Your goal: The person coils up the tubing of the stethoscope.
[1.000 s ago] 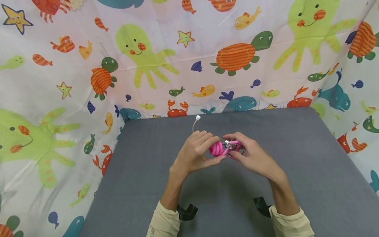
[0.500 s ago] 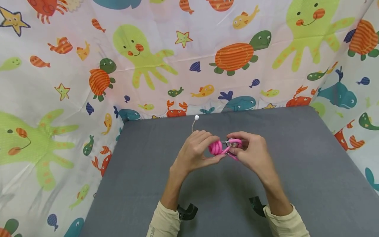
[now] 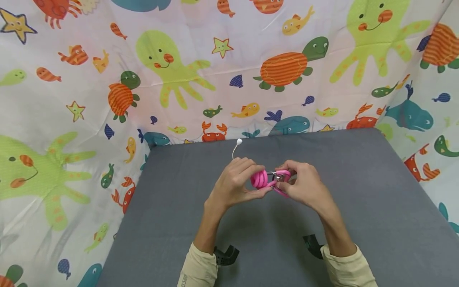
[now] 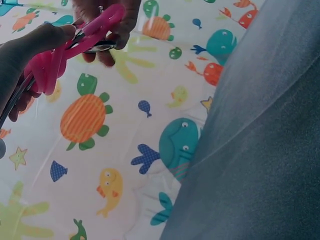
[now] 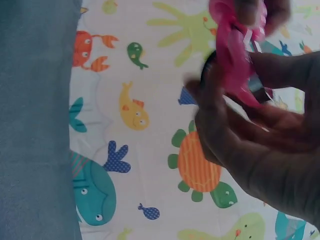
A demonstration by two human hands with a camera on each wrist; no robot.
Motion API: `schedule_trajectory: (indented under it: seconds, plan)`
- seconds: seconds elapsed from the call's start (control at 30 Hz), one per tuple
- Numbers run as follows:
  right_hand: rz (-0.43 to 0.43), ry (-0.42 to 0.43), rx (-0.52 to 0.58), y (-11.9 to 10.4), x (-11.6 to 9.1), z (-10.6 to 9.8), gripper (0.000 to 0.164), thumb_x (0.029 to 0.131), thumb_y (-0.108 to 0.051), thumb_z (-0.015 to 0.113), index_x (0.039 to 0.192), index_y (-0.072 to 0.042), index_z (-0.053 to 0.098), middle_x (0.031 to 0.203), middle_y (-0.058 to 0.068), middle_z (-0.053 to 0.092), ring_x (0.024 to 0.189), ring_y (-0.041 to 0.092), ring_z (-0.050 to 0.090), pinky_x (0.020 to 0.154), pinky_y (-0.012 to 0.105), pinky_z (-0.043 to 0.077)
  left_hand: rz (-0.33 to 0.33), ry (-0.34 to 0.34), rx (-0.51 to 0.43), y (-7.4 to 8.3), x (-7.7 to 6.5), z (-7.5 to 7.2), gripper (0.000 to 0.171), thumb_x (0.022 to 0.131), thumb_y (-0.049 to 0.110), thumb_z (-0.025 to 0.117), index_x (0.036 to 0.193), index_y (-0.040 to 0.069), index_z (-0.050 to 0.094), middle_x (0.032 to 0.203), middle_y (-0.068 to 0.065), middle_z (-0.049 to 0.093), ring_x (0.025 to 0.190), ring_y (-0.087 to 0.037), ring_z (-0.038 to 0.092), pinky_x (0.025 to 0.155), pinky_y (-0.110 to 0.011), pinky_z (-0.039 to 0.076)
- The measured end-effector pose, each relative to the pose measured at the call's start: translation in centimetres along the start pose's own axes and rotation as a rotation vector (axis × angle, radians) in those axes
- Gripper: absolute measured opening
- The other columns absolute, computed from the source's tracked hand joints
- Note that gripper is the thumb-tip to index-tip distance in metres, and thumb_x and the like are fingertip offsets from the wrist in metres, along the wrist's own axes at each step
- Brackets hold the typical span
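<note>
A stethoscope with pink tubing (image 3: 259, 179) is held between both hands, raised over the grey table. The left hand (image 3: 234, 182) grips the wound-up coils, thumb below and fingers over the top. Behind its knuckles a thin metal ear tube sticks up, ending in a white ear tip (image 3: 239, 141). Fingers and thumb of the right hand (image 3: 307, 186) pinch a pink loop beside the metal chest piece. In the left wrist view the chest piece (image 4: 100, 46) shows edge-on below the tubing. The right wrist view is blurred around the pink tubing (image 5: 235, 60).
The grey table (image 3: 172, 223) spreads beneath both hands. A white curtain (image 3: 201, 71) printed with sea animals hangs behind it and along both sides. Dark straps (image 3: 226, 256) sit at the wrists, near the cream sleeves (image 3: 199, 267).
The right hand has shifted its grip, its fingers curling in closer around the pink loop by the chest piece. The left hand stays nearly in place, holding the coils.
</note>
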State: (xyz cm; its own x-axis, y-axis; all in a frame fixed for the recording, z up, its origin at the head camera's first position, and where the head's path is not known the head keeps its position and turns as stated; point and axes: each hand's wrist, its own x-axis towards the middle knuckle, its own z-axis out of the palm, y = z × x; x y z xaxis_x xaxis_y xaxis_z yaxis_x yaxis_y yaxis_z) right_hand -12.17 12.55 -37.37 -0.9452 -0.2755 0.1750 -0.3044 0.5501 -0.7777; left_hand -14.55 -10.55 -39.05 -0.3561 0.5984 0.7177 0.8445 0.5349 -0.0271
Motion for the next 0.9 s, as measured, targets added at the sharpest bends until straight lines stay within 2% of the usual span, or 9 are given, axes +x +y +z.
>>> schedule_trajectory:
  seconds: [0.1, 0.17, 0.27, 0.4, 0.57, 0.7, 0.83, 0.9]
  plan:
    - [-0.019, -0.126, -0.004, 0.2, -0.1, -0.7, 0.013, 0.090, -0.004, 0.076, 0.102, -0.001, 0.072, 0.091, 0.012, 0.075, 0.085, 0.026, 0.076, 0.079, 0.046, 0.065, -0.013, -0.008, -0.007, 0.0, -0.1, 0.0, 0.051, 0.072, 0.040, 0.095, 0.106, 0.006, 0.077, 0.088, -0.002, 0.072, 0.082, -0.012, 0.064, 0.076, -0.024, 0.051]
    - [-0.036, -0.187, -0.006, 0.2, -0.1, -1.1, 0.014, 0.091, -0.005, 0.076, 0.105, -0.001, 0.073, 0.092, 0.010, 0.075, 0.087, 0.024, 0.074, 0.084, 0.047, 0.064, -0.018, -0.008, -0.011, -0.1, -0.2, 0.0, 0.052, 0.071, 0.040, 0.096, 0.105, 0.006, 0.077, 0.089, -0.002, 0.072, 0.082, -0.013, 0.064, 0.075, -0.024, 0.050]
    - [-0.044, -0.228, -0.015, 0.2, -0.2, -1.5, 0.016, 0.092, -0.004, 0.075, 0.108, 0.001, 0.073, 0.091, 0.009, 0.074, 0.083, 0.020, 0.069, 0.078, 0.038, 0.063, -0.010, -0.009, -0.017, -0.1, -0.3, 0.1, 0.052, 0.071, 0.040, 0.096, 0.105, 0.006, 0.077, 0.089, -0.002, 0.073, 0.082, -0.013, 0.064, 0.074, -0.024, 0.049]
    - [0.000, -0.168, -0.041, -0.2, -0.3, -1.2, 0.020, 0.090, -0.001, 0.075, 0.109, 0.004, 0.071, 0.086, 0.010, 0.071, 0.072, 0.017, 0.061, 0.062, 0.027, 0.053, 0.006, -0.021, 0.000, -0.2, -0.3, 0.5, 0.051, 0.073, 0.042, 0.095, 0.105, 0.007, 0.077, 0.089, -0.001, 0.072, 0.081, -0.012, 0.063, 0.073, -0.023, 0.048]
    - [0.051, -0.091, -0.096, -0.5, -0.3, -0.2, 0.027, 0.088, -0.002, 0.078, 0.112, 0.004, 0.070, 0.085, 0.012, 0.070, 0.065, 0.017, 0.055, 0.055, 0.029, 0.047, -0.001, -0.050, 0.018, -0.1, -0.4, 0.6, 0.051, 0.073, 0.043, 0.094, 0.105, 0.008, 0.078, 0.089, 0.000, 0.071, 0.080, -0.011, 0.061, 0.072, -0.022, 0.048]
    - [0.057, -0.083, -0.068, 0.1, -0.2, 0.1, 0.032, 0.090, -0.004, 0.079, 0.119, 0.003, 0.066, 0.096, 0.015, 0.073, 0.070, 0.018, 0.059, 0.059, 0.029, 0.048, -0.023, -0.079, 0.021, -0.1, -0.4, 0.7, 0.051, 0.074, 0.043, 0.094, 0.107, 0.008, 0.077, 0.090, 0.000, 0.071, 0.081, -0.011, 0.061, 0.073, -0.022, 0.048]
    - [0.004, -0.067, -0.059, 1.1, 0.0, 0.1, 0.030, 0.090, -0.006, 0.080, 0.118, 0.001, 0.070, 0.097, 0.013, 0.074, 0.083, 0.022, 0.061, 0.067, 0.029, 0.050, -0.068, -0.104, 0.023, -0.1, -0.6, 1.0, 0.050, 0.074, 0.043, 0.094, 0.106, 0.008, 0.077, 0.090, 0.000, 0.071, 0.080, -0.011, 0.061, 0.072, -0.022, 0.049]
    - [-0.019, -0.079, -0.064, 1.6, 0.2, 0.1, 0.033, 0.091, -0.008, 0.079, 0.122, 0.000, 0.071, 0.101, 0.014, 0.075, 0.089, 0.024, 0.063, 0.071, 0.030, 0.053, -0.090, -0.123, 0.031, -0.1, -0.7, 1.3, 0.049, 0.075, 0.043, 0.093, 0.106, 0.009, 0.077, 0.090, 0.000, 0.071, 0.079, -0.011, 0.060, 0.071, -0.022, 0.050]
